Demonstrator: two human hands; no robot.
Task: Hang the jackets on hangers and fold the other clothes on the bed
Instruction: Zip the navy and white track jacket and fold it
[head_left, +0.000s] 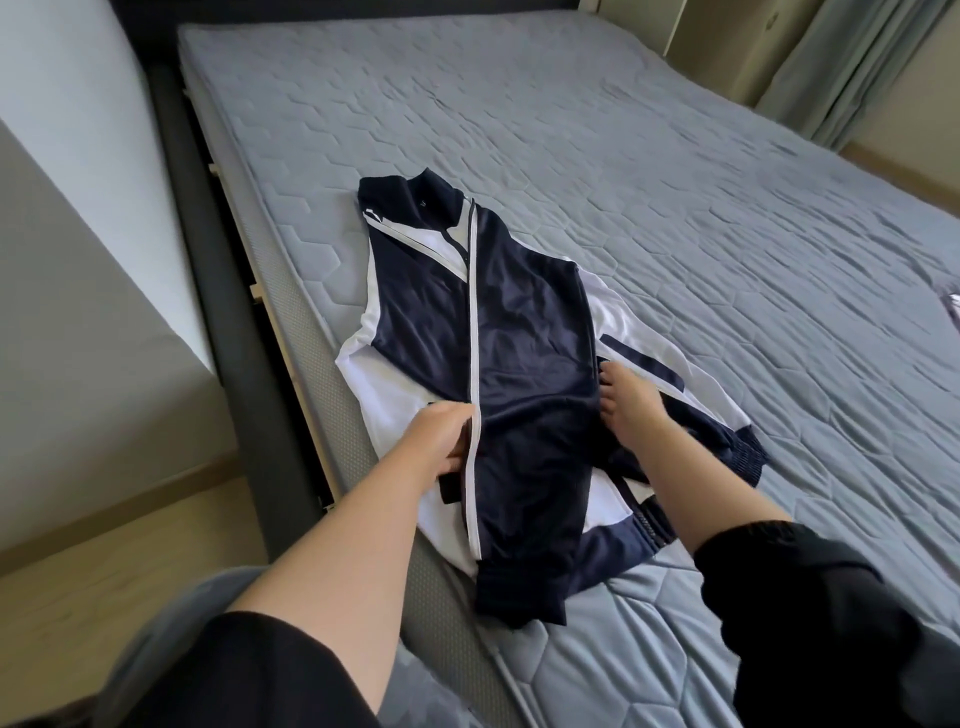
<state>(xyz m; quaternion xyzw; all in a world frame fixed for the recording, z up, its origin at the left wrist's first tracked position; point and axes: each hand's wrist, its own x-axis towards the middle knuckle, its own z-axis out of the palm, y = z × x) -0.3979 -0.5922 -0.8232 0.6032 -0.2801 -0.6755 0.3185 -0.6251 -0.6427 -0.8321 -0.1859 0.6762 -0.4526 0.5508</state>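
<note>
The navy-and-white zip-up track jacket is lying lengthwise on the grey quilted bed, collar pointing away from me and slightly left. My left fingers are pinching its white-trimmed front edge. My right fingers are touching the fabric, and I cannot tell their grip. The collar tag is too small to read.

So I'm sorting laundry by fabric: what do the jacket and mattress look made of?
Jacket: smooth synthetic knit, probably polyester tracksuit fabric, judging by its soft sheen; its cuff is ribbed elastic knit. Mattress: matte grey quilted textile, stitched in hexagons; the fibre cannot be told.
</note>
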